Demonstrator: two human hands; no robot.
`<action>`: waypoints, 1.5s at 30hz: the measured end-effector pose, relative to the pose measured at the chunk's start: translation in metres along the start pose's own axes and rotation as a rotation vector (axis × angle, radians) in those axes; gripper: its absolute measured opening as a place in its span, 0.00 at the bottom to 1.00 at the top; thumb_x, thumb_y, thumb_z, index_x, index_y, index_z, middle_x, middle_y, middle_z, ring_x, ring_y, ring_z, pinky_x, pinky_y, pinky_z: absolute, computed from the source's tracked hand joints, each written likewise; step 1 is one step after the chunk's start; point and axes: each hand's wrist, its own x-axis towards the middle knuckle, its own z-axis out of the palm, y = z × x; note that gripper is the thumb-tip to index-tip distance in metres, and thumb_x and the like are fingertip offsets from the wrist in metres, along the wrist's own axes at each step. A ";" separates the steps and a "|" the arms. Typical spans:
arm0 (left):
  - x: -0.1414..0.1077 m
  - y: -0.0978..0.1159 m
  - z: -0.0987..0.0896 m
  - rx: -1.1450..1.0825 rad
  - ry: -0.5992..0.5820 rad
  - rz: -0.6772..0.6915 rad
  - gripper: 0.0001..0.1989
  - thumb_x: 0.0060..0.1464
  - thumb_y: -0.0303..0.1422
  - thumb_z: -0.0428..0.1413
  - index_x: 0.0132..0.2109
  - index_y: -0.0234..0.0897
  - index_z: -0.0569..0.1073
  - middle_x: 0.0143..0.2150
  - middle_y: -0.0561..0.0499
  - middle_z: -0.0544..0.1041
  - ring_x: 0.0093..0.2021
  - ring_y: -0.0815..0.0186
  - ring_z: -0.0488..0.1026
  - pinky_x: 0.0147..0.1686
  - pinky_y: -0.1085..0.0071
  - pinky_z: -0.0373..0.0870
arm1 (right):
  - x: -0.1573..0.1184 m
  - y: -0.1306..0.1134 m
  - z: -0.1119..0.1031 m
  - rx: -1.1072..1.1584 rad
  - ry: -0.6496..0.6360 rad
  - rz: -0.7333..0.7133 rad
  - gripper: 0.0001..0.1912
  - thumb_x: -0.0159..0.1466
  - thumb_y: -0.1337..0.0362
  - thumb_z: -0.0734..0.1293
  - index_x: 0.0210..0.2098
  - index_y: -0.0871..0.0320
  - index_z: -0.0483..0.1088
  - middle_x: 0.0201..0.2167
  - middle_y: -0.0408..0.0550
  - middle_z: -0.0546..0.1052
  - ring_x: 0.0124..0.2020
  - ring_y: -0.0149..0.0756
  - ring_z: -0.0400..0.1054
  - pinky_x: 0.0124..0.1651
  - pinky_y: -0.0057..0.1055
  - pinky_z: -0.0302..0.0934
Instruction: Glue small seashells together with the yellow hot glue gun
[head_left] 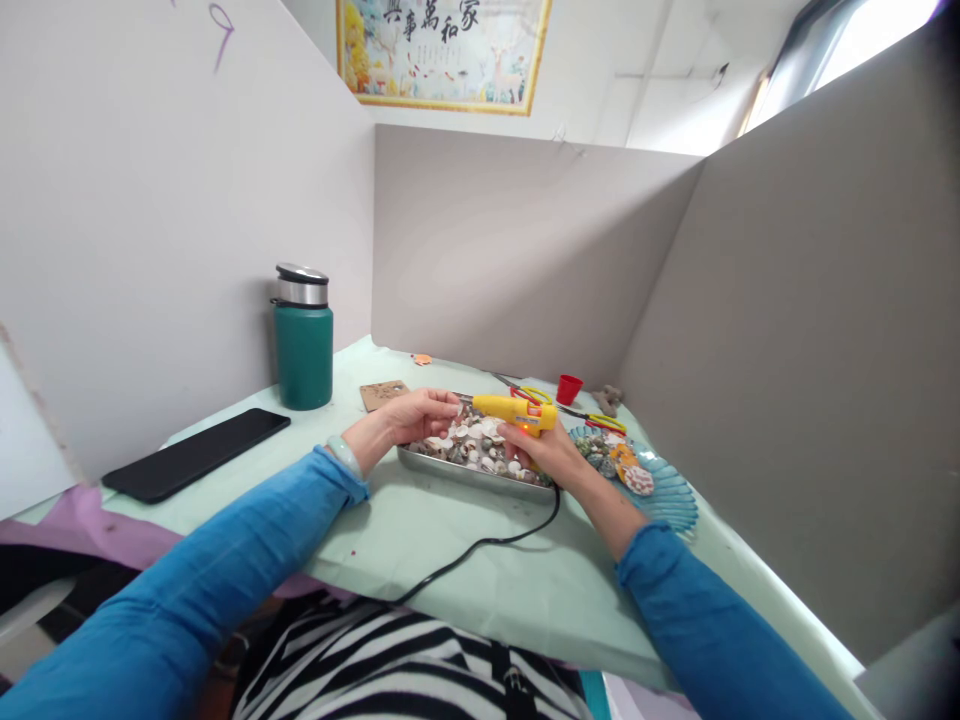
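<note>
My right hand (546, 448) grips a yellow hot glue gun (514, 411), its nozzle pointing left and a small orange light showing at the handle. A black cord (480, 545) runs from it over the table's front edge. Close to the nozzle, my left hand (426, 414) is closed in a pinch; a small pale piece seems to be at its fingertips, too small to name. Below both hands lies a metal tray (472, 474) filled with seashells (480, 440), partly hidden by the hands.
A blue shell-shaped dish (671, 490) with shells stands right. Behind are scissors (600, 420), a red cup (569, 389) and brown cardboard (382, 394). A green bottle (304, 350) and black phone-like slab (199, 455) are left. Grey partitions (517, 240) enclose the table.
</note>
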 end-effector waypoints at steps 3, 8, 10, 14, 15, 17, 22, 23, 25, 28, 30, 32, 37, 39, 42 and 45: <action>0.000 0.000 0.000 -0.007 0.055 0.025 0.09 0.39 0.24 0.62 0.31 0.29 0.71 0.23 0.51 0.71 0.17 0.78 0.62 0.20 0.78 0.63 | 0.000 0.000 0.000 0.000 -0.025 -0.008 0.19 0.55 0.51 0.66 0.18 0.60 0.66 0.13 0.41 0.66 0.13 0.23 0.54 0.17 0.23 0.50; 0.001 0.001 0.000 -0.012 0.072 0.034 0.09 0.39 0.23 0.62 0.31 0.29 0.71 0.21 0.52 0.70 0.19 0.76 0.64 0.21 0.78 0.63 | 0.001 0.004 -0.001 0.008 -0.041 -0.020 0.18 0.55 0.51 0.65 0.19 0.59 0.66 0.13 0.41 0.67 0.13 0.23 0.55 0.17 0.23 0.51; 0.001 0.001 -0.001 -0.010 0.047 0.026 0.09 0.39 0.23 0.62 0.31 0.29 0.71 0.21 0.52 0.70 0.18 0.77 0.63 0.21 0.78 0.63 | 0.001 0.003 0.000 0.001 -0.033 -0.017 0.18 0.55 0.51 0.66 0.19 0.59 0.66 0.13 0.40 0.66 0.13 0.23 0.54 0.17 0.23 0.52; 0.001 0.000 -0.002 0.007 -0.013 -0.001 0.09 0.39 0.25 0.63 0.30 0.30 0.70 0.22 0.53 0.70 0.15 0.80 0.59 0.19 0.78 0.62 | 0.001 0.001 0.000 0.005 -0.021 -0.025 0.19 0.55 0.51 0.66 0.18 0.60 0.66 0.13 0.41 0.67 0.13 0.22 0.54 0.17 0.23 0.51; 0.001 -0.001 -0.002 0.009 -0.016 -0.002 0.09 0.39 0.25 0.63 0.30 0.30 0.70 0.22 0.53 0.70 0.15 0.80 0.58 0.19 0.77 0.62 | 0.001 0.001 0.000 0.007 -0.019 -0.021 0.19 0.55 0.51 0.66 0.18 0.60 0.66 0.13 0.41 0.67 0.13 0.22 0.54 0.17 0.23 0.51; 0.001 -0.001 -0.002 0.005 -0.001 0.004 0.09 0.39 0.25 0.62 0.30 0.30 0.70 0.22 0.53 0.70 0.16 0.80 0.59 0.20 0.77 0.62 | 0.001 0.001 0.000 0.007 -0.014 -0.013 0.19 0.55 0.51 0.65 0.17 0.60 0.65 0.13 0.41 0.66 0.13 0.22 0.54 0.17 0.23 0.51; 0.001 0.000 -0.002 -0.027 0.073 0.025 0.09 0.39 0.23 0.61 0.31 0.30 0.70 0.22 0.52 0.71 0.18 0.76 0.64 0.20 0.78 0.63 | 0.002 0.003 -0.001 0.008 -0.045 -0.030 0.18 0.54 0.51 0.66 0.20 0.59 0.66 0.14 0.41 0.68 0.13 0.23 0.55 0.17 0.22 0.52; 0.002 0.000 -0.001 -0.036 0.080 0.028 0.09 0.39 0.22 0.61 0.31 0.30 0.70 0.22 0.52 0.71 0.19 0.76 0.64 0.20 0.78 0.63 | 0.002 0.004 -0.001 0.008 -0.051 -0.036 0.18 0.54 0.51 0.66 0.20 0.59 0.66 0.14 0.41 0.68 0.13 0.23 0.55 0.17 0.22 0.52; 0.002 0.001 -0.001 -0.050 0.085 0.032 0.09 0.39 0.22 0.61 0.31 0.30 0.70 0.21 0.52 0.70 0.19 0.76 0.65 0.20 0.78 0.63 | 0.002 0.004 -0.001 0.005 -0.052 -0.039 0.18 0.55 0.51 0.66 0.20 0.59 0.66 0.14 0.40 0.67 0.13 0.23 0.55 0.17 0.22 0.52; 0.002 0.001 0.000 -0.047 0.085 0.037 0.09 0.39 0.22 0.61 0.31 0.29 0.70 0.21 0.52 0.70 0.19 0.76 0.65 0.20 0.79 0.63 | 0.001 0.004 0.000 0.010 -0.046 -0.032 0.18 0.55 0.51 0.66 0.20 0.59 0.66 0.14 0.41 0.68 0.13 0.23 0.55 0.17 0.22 0.52; 0.001 0.000 0.000 -0.031 0.074 0.032 0.09 0.39 0.23 0.61 0.31 0.29 0.70 0.22 0.52 0.70 0.18 0.76 0.64 0.20 0.78 0.63 | 0.001 0.005 0.000 0.017 -0.044 -0.029 0.18 0.55 0.50 0.66 0.20 0.59 0.66 0.14 0.41 0.68 0.13 0.23 0.55 0.16 0.22 0.51; 0.001 0.000 0.000 -0.013 0.044 0.017 0.09 0.39 0.24 0.62 0.31 0.29 0.70 0.22 0.52 0.70 0.17 0.78 0.62 0.20 0.78 0.62 | 0.001 0.005 -0.001 0.010 -0.033 -0.023 0.19 0.55 0.50 0.66 0.19 0.59 0.66 0.13 0.40 0.67 0.13 0.23 0.55 0.16 0.22 0.51; 0.000 0.000 -0.001 0.019 -0.034 -0.003 0.10 0.39 0.26 0.62 0.30 0.30 0.69 0.23 0.52 0.71 0.16 0.79 0.60 0.19 0.78 0.61 | 0.001 0.004 -0.001 -0.022 -0.016 -0.013 0.20 0.55 0.50 0.65 0.17 0.59 0.66 0.10 0.39 0.63 0.12 0.23 0.54 0.17 0.23 0.51; 0.000 0.000 -0.001 0.017 -0.012 0.009 0.09 0.39 0.25 0.62 0.30 0.30 0.69 0.23 0.52 0.70 0.16 0.79 0.60 0.20 0.78 0.62 | 0.001 0.003 -0.001 -0.016 -0.017 -0.017 0.20 0.55 0.50 0.65 0.17 0.59 0.66 0.10 0.40 0.64 0.13 0.23 0.54 0.18 0.23 0.52; 0.000 0.001 0.001 0.010 0.051 0.023 0.09 0.40 0.24 0.62 0.31 0.29 0.70 0.22 0.52 0.70 0.17 0.78 0.61 0.20 0.77 0.63 | 0.001 0.003 -0.001 -0.002 -0.024 -0.015 0.19 0.55 0.50 0.65 0.18 0.59 0.66 0.12 0.40 0.66 0.13 0.23 0.55 0.17 0.23 0.52; 0.000 0.002 0.002 0.002 0.085 0.031 0.09 0.39 0.23 0.61 0.31 0.29 0.70 0.22 0.53 0.70 0.18 0.77 0.63 0.21 0.77 0.63 | 0.001 0.003 -0.001 0.015 -0.042 -0.018 0.18 0.55 0.50 0.65 0.21 0.59 0.67 0.13 0.40 0.67 0.13 0.23 0.55 0.17 0.23 0.52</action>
